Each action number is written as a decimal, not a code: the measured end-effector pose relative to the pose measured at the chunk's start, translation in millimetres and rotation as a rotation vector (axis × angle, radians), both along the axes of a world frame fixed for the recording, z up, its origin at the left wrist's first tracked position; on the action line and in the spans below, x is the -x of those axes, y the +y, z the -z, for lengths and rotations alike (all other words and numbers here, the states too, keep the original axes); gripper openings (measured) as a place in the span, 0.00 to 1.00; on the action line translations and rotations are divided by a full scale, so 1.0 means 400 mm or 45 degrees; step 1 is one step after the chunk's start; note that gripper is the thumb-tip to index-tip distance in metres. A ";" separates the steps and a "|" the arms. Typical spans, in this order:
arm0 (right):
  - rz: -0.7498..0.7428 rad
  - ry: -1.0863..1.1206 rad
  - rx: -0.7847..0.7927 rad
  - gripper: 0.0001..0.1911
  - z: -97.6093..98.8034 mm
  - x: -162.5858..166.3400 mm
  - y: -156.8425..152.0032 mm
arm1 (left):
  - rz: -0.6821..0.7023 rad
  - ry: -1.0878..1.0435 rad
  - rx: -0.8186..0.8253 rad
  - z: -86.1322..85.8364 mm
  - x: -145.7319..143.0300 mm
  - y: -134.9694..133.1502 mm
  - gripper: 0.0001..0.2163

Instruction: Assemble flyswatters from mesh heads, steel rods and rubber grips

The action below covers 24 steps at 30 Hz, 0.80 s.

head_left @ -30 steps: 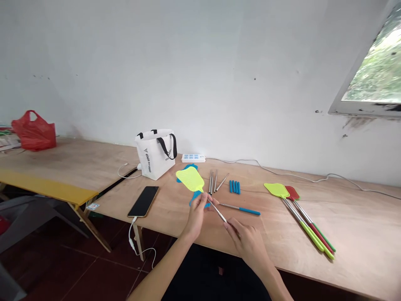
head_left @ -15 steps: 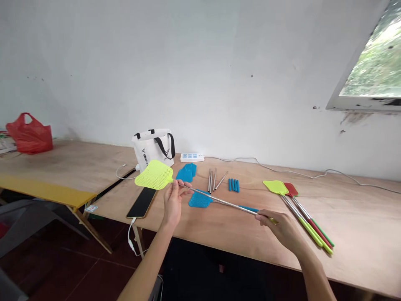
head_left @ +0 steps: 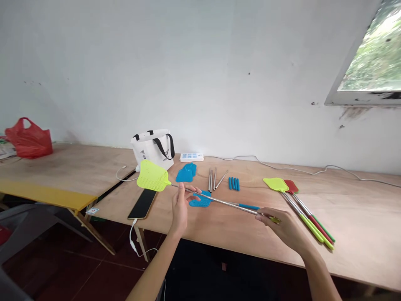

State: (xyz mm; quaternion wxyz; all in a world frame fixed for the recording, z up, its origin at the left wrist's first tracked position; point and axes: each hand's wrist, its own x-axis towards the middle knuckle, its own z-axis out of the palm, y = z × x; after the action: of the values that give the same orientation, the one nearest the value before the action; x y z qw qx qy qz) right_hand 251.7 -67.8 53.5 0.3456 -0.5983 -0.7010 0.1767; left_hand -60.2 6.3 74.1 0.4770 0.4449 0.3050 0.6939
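A yellow-green fly swatter [head_left: 152, 176] with a thin metal rod stretches between my hands above the table. My left hand [head_left: 181, 211] pinches the rod a short way below the swatter's head. Around its handle end, my right hand [head_left: 283, 228] is closed, hiding most of the grip. Beneath the rod lies a blue fly swatter [head_left: 200, 202], partly covered. Behind it are loose blue swatter heads [head_left: 184, 174], several metal rods [head_left: 210, 180] and several short blue handles [head_left: 234, 184]. At right, yellow-green swatters [head_left: 276, 184] lie beside a red swatter head [head_left: 291, 186], overlapping.
On the wooden table [head_left: 238, 242], a phone [head_left: 142, 204] with a white cable lies near the left edge. A white bag [head_left: 153, 146] and a power strip [head_left: 191, 157] stand by the wall. A red plastic bag [head_left: 29, 141] sits on the far-left table.
My left hand has slid a little along the rod, away from the swatter's head, and its fingers are looser. My right hand keeps its hold on the handle end.
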 end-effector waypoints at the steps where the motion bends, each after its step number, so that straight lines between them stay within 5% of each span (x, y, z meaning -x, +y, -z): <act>1: -0.015 -0.002 0.004 0.25 -0.002 0.007 0.001 | -0.032 0.001 0.001 0.006 -0.003 0.001 0.23; 6: -0.077 0.012 0.005 0.25 0.000 0.032 0.007 | -0.142 0.081 -0.016 0.031 -0.029 -0.002 0.24; 19: -0.113 -0.073 -0.261 0.23 0.038 0.184 0.005 | 0.328 0.265 0.091 0.118 -0.166 -0.087 0.25; 24: -0.098 -0.083 -0.216 0.21 0.044 0.220 0.002 | 0.445 0.326 0.130 0.140 -0.192 -0.111 0.27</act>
State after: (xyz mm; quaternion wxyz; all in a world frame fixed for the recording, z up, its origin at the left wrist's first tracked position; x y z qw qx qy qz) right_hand 163.7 -66.9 35.7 0.3651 -0.5450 -0.7467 0.1103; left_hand 16.8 -38.2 18.0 0.5695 0.5507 0.3159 0.5221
